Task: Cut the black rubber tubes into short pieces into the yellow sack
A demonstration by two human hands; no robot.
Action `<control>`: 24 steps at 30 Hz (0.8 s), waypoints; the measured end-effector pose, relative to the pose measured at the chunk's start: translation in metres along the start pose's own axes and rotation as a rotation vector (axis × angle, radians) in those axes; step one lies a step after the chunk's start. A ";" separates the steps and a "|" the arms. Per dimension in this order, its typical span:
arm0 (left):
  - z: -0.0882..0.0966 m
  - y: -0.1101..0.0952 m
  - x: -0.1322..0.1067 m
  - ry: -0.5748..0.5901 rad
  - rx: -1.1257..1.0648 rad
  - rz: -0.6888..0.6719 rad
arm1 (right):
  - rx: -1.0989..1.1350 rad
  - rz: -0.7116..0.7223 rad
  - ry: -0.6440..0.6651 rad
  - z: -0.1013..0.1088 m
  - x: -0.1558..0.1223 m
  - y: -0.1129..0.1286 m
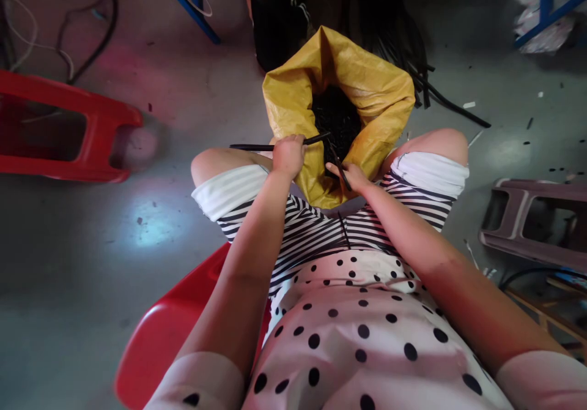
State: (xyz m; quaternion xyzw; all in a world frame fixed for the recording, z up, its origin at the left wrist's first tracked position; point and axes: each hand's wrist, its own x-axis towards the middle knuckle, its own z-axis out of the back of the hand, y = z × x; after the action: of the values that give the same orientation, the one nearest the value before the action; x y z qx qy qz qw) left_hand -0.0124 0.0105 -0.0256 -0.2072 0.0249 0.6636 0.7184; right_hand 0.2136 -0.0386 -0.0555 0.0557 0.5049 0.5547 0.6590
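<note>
The left hand is wrapped around a black tube, whose right end reaches over the mouth of a yellow sack between the person's knees. The right hand grips a dark hand tool near that end; its exact kind is hard to tell. Short black pieces lie inside the sack. The tube looks light, smooth and fairly stiff, probably bendable and not fragile. A firm hold close to its right end should keep it from swinging or slipping.

Head-worn view, steeply down toward yellow sack
</note>
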 end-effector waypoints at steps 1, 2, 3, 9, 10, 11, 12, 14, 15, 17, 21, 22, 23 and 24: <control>-0.001 0.000 0.000 0.004 0.006 -0.018 | -0.011 0.000 0.012 0.000 0.000 0.000; -0.002 -0.001 0.000 0.010 0.012 -0.035 | -0.018 -0.003 0.018 -0.001 0.001 0.000; -0.003 -0.002 -0.001 0.016 0.019 -0.052 | -0.020 -0.008 0.020 -0.001 0.001 0.000; -0.005 -0.011 -0.005 0.088 0.058 -0.108 | -0.011 -0.004 -0.003 -0.001 0.003 -0.001; -0.004 -0.012 -0.005 0.098 0.062 -0.107 | -0.019 -0.005 -0.006 -0.001 0.004 -0.002; -0.003 -0.013 -0.006 0.104 0.067 -0.107 | -0.027 -0.008 -0.008 -0.002 0.004 -0.002; -0.002 -0.014 -0.006 0.106 0.072 -0.107 | -0.034 -0.010 -0.008 -0.002 0.004 -0.002; -0.001 -0.014 -0.006 0.112 0.080 -0.106 | -0.046 -0.017 -0.011 -0.003 0.005 -0.002; 0.000 -0.015 -0.006 0.115 0.080 -0.103 | -0.054 -0.019 -0.015 -0.004 0.006 -0.001; 0.001 -0.015 -0.006 0.122 0.076 -0.091 | -0.079 -0.020 -0.025 -0.004 0.007 -0.001; 0.001 -0.016 -0.007 0.130 0.064 -0.074 | -0.127 -0.011 -0.041 -0.005 0.006 0.001; 0.001 -0.015 -0.007 0.132 0.060 -0.072 | -0.130 -0.006 -0.043 -0.004 0.005 0.002; 0.001 -0.014 -0.006 0.132 0.056 -0.070 | -0.130 -0.003 -0.046 -0.004 0.004 0.002; 0.001 -0.012 -0.006 0.132 0.052 -0.065 | -0.129 -0.001 -0.050 -0.003 0.004 0.002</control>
State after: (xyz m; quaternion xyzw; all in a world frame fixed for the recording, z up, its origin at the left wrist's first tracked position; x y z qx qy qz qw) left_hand -0.0015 0.0048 -0.0194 -0.2324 0.0829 0.6239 0.7415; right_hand 0.2092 -0.0366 -0.0581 0.0268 0.4516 0.5840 0.6739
